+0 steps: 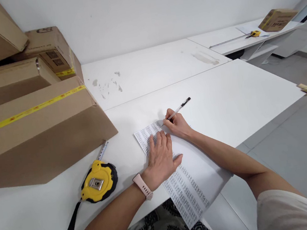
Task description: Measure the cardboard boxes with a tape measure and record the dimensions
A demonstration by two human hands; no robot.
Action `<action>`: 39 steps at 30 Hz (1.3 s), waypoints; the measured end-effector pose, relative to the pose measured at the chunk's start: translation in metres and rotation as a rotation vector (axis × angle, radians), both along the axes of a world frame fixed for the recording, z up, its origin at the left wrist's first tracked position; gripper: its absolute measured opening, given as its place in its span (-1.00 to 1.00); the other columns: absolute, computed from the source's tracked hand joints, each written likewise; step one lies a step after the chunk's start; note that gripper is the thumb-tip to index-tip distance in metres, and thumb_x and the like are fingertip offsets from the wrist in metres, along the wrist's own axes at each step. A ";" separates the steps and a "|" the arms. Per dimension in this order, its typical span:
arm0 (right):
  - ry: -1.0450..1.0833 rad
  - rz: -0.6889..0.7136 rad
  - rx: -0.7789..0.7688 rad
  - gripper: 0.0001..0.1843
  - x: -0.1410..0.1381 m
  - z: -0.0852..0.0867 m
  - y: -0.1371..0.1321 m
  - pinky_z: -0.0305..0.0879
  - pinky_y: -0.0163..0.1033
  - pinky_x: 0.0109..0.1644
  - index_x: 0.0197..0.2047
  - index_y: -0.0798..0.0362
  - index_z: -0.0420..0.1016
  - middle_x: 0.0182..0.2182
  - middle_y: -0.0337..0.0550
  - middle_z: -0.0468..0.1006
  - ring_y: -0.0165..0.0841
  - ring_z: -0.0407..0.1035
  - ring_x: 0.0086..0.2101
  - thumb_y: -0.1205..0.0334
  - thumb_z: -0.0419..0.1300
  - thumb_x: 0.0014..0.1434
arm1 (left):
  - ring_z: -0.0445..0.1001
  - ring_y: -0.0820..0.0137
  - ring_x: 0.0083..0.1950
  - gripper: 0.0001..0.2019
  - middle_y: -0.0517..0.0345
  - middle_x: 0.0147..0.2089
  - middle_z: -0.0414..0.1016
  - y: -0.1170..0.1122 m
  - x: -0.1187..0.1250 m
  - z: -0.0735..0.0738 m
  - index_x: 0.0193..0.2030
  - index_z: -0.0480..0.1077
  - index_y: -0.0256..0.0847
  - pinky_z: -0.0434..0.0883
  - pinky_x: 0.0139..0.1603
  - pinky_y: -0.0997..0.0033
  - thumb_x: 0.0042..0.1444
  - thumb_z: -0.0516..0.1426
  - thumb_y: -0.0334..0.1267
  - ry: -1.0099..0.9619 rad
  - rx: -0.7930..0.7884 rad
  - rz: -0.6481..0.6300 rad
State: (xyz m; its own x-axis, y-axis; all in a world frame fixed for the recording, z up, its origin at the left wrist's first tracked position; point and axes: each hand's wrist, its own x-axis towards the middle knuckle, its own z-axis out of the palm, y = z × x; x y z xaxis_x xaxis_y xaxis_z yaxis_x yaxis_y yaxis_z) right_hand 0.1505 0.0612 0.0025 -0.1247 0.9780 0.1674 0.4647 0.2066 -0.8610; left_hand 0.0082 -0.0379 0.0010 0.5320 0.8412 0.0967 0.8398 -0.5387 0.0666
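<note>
A sheet of paper (192,201) with several columns of small dark writing lies on the white table, its near end hanging past the table's edge. My left hand (161,153) rests flat on the sheet, fingers stretched out and thumb apart. Just to the right of its fingertips, my right hand (177,125) is closed around a pen (183,103) with a clear barrel and black end. The pen's tip is at the upper part of the paper. To the left sits a yellow and black tape measure (98,181), its blade partly drawn out towards a box.
Cardboard boxes (39,135) are stacked at the left, one sealed with yellow tape. Along the wall at the far right are a second tape measure (255,33) and a small carton (277,20). The white table (219,94) has grey stains near the wall.
</note>
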 end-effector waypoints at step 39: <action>-0.731 0.249 0.346 -0.41 -0.009 0.012 -0.008 0.26 -0.03 0.01 0.22 0.04 0.44 -0.04 0.09 0.61 -0.13 0.42 -0.07 0.62 -0.04 0.22 | 0.32 -0.13 0.29 -0.19 -0.28 0.32 0.30 -0.085 -0.179 0.020 0.43 0.06 -0.30 0.37 0.22 -0.16 0.15 0.17 0.09 -0.266 0.074 0.738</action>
State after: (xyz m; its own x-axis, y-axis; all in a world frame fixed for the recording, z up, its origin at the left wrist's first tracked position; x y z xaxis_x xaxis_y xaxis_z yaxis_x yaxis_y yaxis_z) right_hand 0.1414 0.0535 0.0142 -0.5234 0.8158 0.2460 0.7857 0.5738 -0.2311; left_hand -0.1711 -0.1227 0.0207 -0.2103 0.9543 0.2122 0.9432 0.1409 0.3008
